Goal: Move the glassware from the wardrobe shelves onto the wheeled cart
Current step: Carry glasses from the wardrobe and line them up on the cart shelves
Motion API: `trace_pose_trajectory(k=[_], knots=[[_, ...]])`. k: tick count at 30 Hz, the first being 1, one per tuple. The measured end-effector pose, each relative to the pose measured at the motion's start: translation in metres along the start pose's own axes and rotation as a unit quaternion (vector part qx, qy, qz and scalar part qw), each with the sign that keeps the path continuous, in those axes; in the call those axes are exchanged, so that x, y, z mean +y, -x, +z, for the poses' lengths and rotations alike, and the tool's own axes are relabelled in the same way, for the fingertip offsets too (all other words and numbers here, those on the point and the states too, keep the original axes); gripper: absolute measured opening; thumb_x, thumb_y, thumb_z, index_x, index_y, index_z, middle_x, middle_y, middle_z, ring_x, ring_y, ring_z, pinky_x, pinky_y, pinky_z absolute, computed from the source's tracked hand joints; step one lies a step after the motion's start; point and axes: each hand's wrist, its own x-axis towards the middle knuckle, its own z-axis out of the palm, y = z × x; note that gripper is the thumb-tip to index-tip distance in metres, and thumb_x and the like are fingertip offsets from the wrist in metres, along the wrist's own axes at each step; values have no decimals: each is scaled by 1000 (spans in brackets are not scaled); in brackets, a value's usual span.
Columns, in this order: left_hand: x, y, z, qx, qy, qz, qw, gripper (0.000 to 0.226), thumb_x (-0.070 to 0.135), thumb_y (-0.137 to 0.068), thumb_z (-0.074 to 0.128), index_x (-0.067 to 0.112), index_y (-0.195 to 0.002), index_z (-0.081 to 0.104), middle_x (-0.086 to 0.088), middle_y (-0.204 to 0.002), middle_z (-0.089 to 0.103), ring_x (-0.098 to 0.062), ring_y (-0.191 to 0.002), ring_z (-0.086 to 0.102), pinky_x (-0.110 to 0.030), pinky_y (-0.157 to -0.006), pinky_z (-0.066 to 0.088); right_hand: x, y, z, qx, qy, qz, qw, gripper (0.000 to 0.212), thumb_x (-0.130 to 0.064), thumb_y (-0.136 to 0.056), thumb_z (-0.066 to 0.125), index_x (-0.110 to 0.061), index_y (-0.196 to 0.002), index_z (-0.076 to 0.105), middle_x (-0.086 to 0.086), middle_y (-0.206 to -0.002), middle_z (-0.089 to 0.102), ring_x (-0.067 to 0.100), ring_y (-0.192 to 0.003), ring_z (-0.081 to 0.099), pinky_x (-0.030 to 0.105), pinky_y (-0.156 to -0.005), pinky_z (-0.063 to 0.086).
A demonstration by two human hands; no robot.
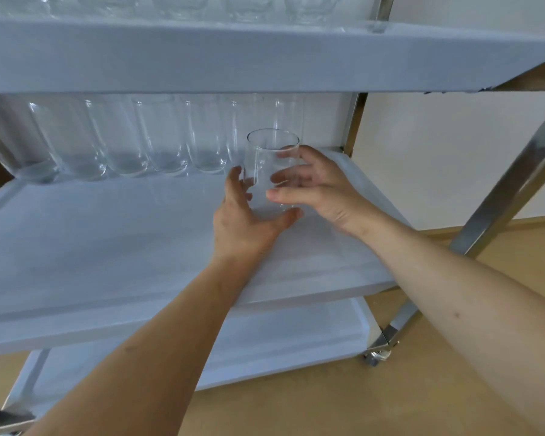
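1. Two bare forearms reach in from the lower edge over a tan floor [328, 404].
2. Below them sits the cart's [501, 196] bottom shelf [280, 347], with a caster [376, 357] at its right corner.
3. On the middle shelf [107, 247], the left hand [249, 215] cups a clear glass [269, 171] near its base, thumb curled under it.
4. Opposite, the right hand [315, 187] wraps its fingers round the same glass, which stands upright near the shelf's right end.
5. Behind, a row of glasses [123, 143] lines the back edge.
6. Overhead, the top shelf [233, 55] carries more glassware [186, 6], blurred.
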Motion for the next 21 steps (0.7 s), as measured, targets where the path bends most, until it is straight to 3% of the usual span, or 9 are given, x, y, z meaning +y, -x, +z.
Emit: trace_pose_trajectory(k=[3,6,9,11,14,16,21], knots=[[-3,-1,3,-33,-76,15,996,116,46,-60,93,22,-153,27,1,-143,54,-22,-132,48,-33,-104,40,-5,-7,-15,65,27,-3,997,73,-45,-56,95,-32,-120,63,4,-100,76,12,-96,73,37,-93,57],[-6,-2,6,-60,-162,52,984,93,51,-69,86,23,-147,44,-1,-143,55,-25,-134,42,-29,-106,33,-2,-25,-39,197,34,17,980,77,-54,-52,94,-34,-119,61,1,-100,74,9,-90,72,33,-85,58],[-8,-1,12,-89,-237,93,963,74,60,-76,76,27,-139,55,2,-140,58,-24,-134,43,-35,-109,36,6,-45,-61,287,56,19,956,76,-53,-53,92,-32,-118,59,0,-99,73,8,-88,71,30,-82,57],[-9,0,16,-97,-274,114,950,69,64,-78,70,31,-137,57,5,-138,59,-23,-134,43,-39,-108,36,13,-57,-71,309,66,19,949,70,-51,-55,90,-34,-114,56,-3,-100,74,6,-89,70,26,-81,56],[-11,1,19,-93,-285,128,945,57,64,-81,66,33,-129,64,9,-136,60,-20,-131,45,-39,-107,34,25,-71,-78,324,52,22,944,65,-49,-57,89,-37,-110,52,-6,-99,72,3,-84,69,14,-64,49],[-13,2,19,-90,-290,134,943,49,64,-82,65,34,-122,68,11,-133,61,-20,-129,46,-38,-106,33,32,-82,-80,330,41,30,943,65,-48,-58,89,-35,-111,54,-6,-98,71,6,-85,69,12,-58,47],[-12,4,21,-88,-308,146,936,45,64,-85,61,34,-117,69,13,-128,64,-19,-126,49,-36,-105,31,49,-105,-79,328,57,40,942,79,-52,-56,89,-28,-124,58,0,-106,70,12,-94,68,29,-84,56]])
